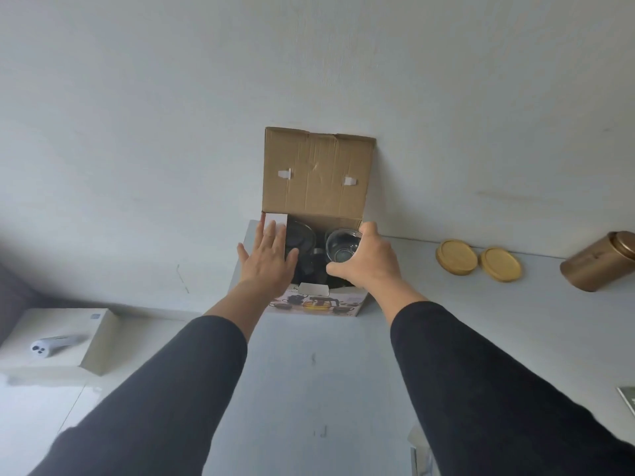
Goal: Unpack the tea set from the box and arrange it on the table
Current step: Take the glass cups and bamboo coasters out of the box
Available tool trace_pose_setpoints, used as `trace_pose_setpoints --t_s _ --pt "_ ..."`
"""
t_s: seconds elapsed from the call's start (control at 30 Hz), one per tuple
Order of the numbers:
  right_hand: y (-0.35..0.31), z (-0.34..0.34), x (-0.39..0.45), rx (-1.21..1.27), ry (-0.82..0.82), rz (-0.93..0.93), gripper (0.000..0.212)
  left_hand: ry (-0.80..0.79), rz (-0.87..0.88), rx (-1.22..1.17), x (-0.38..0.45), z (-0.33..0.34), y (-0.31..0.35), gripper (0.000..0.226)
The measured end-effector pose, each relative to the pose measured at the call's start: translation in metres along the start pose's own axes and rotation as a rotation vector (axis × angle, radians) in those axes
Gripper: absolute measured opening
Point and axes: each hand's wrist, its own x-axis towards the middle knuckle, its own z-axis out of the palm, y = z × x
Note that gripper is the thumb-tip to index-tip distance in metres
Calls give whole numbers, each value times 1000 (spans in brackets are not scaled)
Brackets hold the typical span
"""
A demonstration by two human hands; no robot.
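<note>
At frame centre I see my right hand (pixel 367 259) gripping a clear glass cup (pixel 342 247) over the open box (pixel 318 173); left hand (pixel 269 261) spread flat beside it.

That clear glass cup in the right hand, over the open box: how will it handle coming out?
The glass cup looks thin-walled and clear, so probably fragile and light. Its smooth sides may be slippery; the right hand grips it around the rim. Dark pieces sit close beside it in the box, so knocks seem likely if it swings.
</note>
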Motion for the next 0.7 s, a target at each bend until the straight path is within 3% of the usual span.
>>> trace_pose_setpoints --t_s 0.2,0.37,0.57,0.7 --pt "2 -26 -11 139 122 -32 87 -64 3 109 -15 0 24 63" --pt "21 -55 -16 173 216 23 82 -28 124 96 -21 4 63 63" --pt "77 -87 -20 203 328 145 74 42 307 71 -34 28 137 60" --pt "131 -101 -22 230 335 206 75 -42 380 65 -43 65 189 62"
